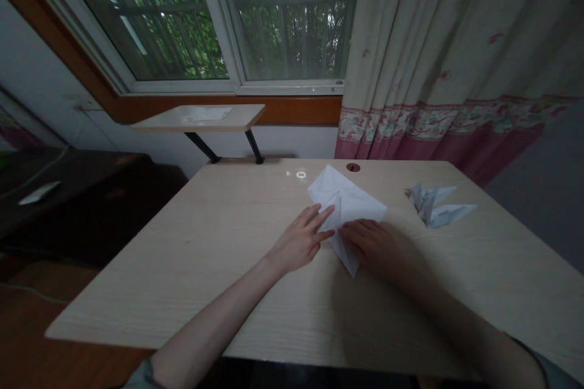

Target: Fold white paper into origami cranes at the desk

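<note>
A sheet of white paper (358, 202), partly folded and creased, lies on the light wooden desk with one corner pointing toward me. My left hand (305, 232) rests on its left side, fingers spread and stretched out over a folded flap. On the lower right part of the sheet is my right hand (371, 246), its fingers close together and bent against the paper. Whether the right fingertips pinch an edge or only press down is hard to see. To the right stands a folded paper figure (433, 203) with pointed, wing-like parts.
A small raised shelf (246, 115) on black legs holds some white paper (207, 113) at the desk's back left. Near the back edge is a round cable hole (353, 167). Behind the desk (182, 279) are a window (292, 24) and a long curtain (424, 61).
</note>
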Motion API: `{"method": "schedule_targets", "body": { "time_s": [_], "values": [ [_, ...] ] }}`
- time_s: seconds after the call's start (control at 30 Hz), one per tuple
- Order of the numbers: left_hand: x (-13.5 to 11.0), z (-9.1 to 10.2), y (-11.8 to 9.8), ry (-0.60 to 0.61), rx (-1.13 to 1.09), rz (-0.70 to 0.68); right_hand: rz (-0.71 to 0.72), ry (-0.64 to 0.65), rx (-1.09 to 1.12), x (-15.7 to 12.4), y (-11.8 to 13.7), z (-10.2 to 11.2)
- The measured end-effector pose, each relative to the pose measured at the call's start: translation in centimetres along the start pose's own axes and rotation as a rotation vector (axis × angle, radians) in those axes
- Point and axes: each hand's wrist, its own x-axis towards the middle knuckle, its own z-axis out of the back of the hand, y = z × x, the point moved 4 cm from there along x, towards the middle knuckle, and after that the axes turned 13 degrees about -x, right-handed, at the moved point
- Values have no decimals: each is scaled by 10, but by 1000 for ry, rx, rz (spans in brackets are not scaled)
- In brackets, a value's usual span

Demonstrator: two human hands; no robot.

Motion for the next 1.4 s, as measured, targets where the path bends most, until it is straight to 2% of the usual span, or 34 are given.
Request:
{"method": "schedule_targets", "body": {
  "time_s": [0.4, 0.6, 1.13, 1.4],
  "values": [
    [-1, 1, 1, -27, -11, -1, 12, 5, 62, 0, -4, -4],
    [-1, 5, 3, -76, -28, -6, 11, 40, 70, 2, -4, 0],
    [0, 14, 2, -164, -36, 74, -18, 27, 134, 0, -7, -9],
    [2, 9, 4, -217, 47, 82, -13, 17, 152, 1, -3, -8]
  ]
}}
